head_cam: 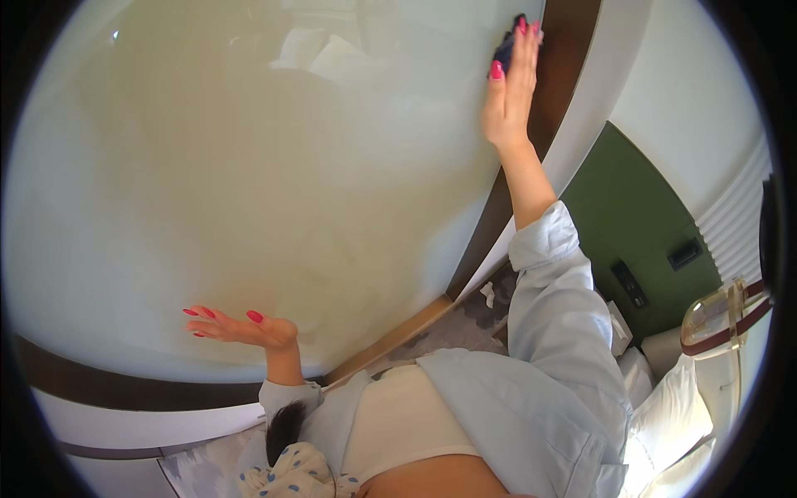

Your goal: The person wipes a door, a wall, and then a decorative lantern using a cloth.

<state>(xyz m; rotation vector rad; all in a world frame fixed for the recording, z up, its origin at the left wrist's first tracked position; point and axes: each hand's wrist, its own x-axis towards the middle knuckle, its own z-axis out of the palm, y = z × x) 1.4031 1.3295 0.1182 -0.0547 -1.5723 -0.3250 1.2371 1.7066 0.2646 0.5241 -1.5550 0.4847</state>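
Observation:
A large frosted glass panel (299,162) fills most of the view in front of me. At its upper right edge, my right hand (514,93) is stretched up with a dark cloth (505,53) under its fingers, flat against the glass beside the dark brown frame (563,68). Part of the cloth is hidden behind the fingers. Lower left, my left hand (249,328) is raised before the panel with its fingers extended and nothing in it. Whether it touches the glass, I cannot tell.
Behind my right arm is a green headboard-like panel (622,205) with a black socket strip (629,284). White pillows (672,404) lie at the lower right. A wooden threshold (392,336) borders the patterned carpet (448,333). A polka-dot fabric scrunchie (299,470) and dark hair hang close below.

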